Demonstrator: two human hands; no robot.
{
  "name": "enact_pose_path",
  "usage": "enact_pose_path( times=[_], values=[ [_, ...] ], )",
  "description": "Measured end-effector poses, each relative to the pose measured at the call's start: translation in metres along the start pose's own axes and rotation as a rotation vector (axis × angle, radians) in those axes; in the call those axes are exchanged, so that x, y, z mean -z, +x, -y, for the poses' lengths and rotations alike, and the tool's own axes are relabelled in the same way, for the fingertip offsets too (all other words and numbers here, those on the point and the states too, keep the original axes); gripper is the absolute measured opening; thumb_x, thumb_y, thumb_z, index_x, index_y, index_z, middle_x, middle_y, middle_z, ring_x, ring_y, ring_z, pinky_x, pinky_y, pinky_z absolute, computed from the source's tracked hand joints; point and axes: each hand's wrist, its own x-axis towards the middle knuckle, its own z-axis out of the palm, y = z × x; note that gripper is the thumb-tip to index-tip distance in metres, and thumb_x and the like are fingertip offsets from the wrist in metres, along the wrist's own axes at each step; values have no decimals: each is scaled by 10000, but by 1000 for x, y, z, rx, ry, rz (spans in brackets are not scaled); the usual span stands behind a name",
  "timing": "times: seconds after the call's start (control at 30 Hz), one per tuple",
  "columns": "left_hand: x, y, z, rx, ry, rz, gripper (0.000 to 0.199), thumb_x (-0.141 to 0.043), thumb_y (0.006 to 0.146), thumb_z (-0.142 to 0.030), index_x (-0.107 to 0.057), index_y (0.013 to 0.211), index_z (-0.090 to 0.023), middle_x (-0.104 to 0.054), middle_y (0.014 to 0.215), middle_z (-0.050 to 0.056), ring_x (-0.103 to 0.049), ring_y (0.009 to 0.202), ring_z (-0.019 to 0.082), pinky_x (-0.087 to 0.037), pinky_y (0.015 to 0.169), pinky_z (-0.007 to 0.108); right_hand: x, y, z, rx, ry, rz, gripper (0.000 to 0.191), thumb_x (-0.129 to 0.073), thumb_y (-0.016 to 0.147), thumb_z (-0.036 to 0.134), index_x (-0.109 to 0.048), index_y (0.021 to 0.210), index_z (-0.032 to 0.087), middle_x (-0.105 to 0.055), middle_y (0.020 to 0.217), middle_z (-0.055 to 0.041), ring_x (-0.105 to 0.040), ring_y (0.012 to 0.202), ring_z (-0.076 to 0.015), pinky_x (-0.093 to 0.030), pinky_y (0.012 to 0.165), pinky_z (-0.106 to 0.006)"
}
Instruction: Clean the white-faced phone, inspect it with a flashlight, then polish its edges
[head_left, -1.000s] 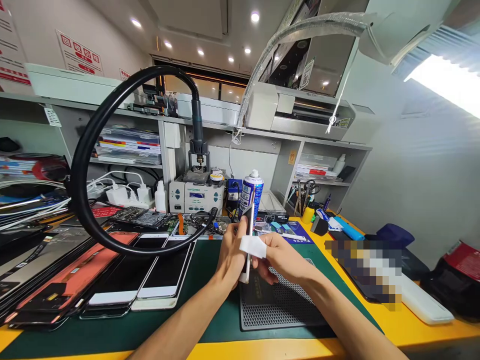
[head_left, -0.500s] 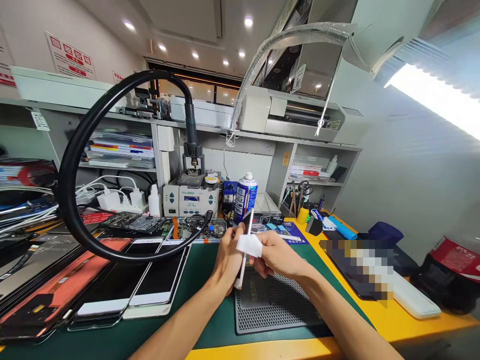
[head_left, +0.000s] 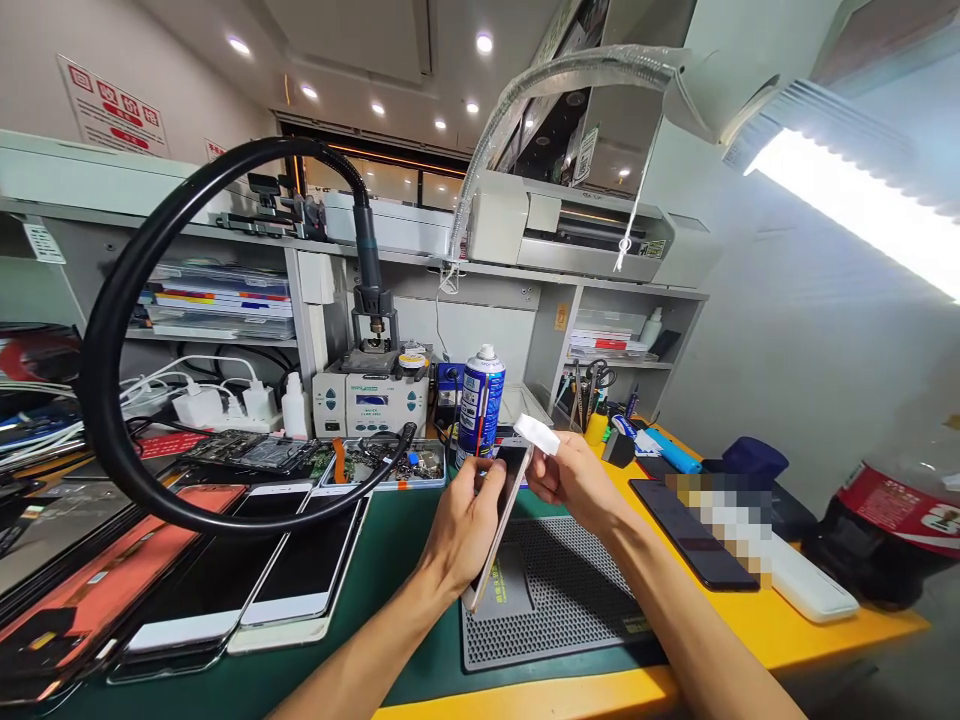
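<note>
In the head view my left hand (head_left: 463, 525) is closed round a smartphone (head_left: 513, 462), tilted on edge with its pale side frame towards me. Its dark screen shows only in part. Fingers of my right hand (head_left: 583, 482) pinch a small folded white wipe (head_left: 536, 435) beside the phone's upper end. Whether the wipe touches the phone I cannot tell. Below both hands lies a grey perforated pad (head_left: 566, 590) on a green work mat (head_left: 397, 590).
Several phones, including a white-edged one (head_left: 307, 580), lie at left under a looping black hose (head_left: 105, 400). Behind the hands stands a blue spray can (head_left: 481, 405) near a rework station (head_left: 371, 400). A dark phone (head_left: 694, 535) and a cola bottle (head_left: 892, 520) are at right.
My right hand with the wipe has moved up and right, from the phone's face to its top end. The phone has tilted further over to the right. The view has shifted slightly.
</note>
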Motion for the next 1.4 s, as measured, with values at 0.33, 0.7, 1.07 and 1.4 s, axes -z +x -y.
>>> enact_pose_path(
  times=[0.33,0.7,1.07,1.4],
  values=[
    [3,-7,0,-199,101,147,353,-471,981,-510,-589,1142,-219,-716,984,45,-632,827,221,-424,721,320,24,5,-9,-276,395,365,514,-622,904,479,-429,527,187,-332,410,104,-276,333,-45,-217,356,-185],
    [3,-8,5,-303,177,234,365,-403,1007,-514,-546,1139,-204,-702,973,58,-644,861,219,-450,717,316,15,7,-8,-302,300,204,450,-557,913,503,-453,607,190,-317,447,104,-240,351,-45,-167,357,-187],
    [-1,5,14,-290,381,-20,359,-385,995,-518,-565,977,-209,-648,1006,77,-608,969,255,-432,890,406,20,-6,8,-86,-91,119,438,-578,785,453,-473,428,222,-366,377,32,-297,354,-90,-172,386,-258],
    [-4,1,16,-283,540,-11,310,-458,954,-507,-561,962,-215,-647,1028,87,-626,955,278,-459,830,414,45,-5,12,-98,-586,257,240,-502,786,272,-536,571,170,-564,522,-7,-499,440,-125,-358,418,-226]
  ],
)
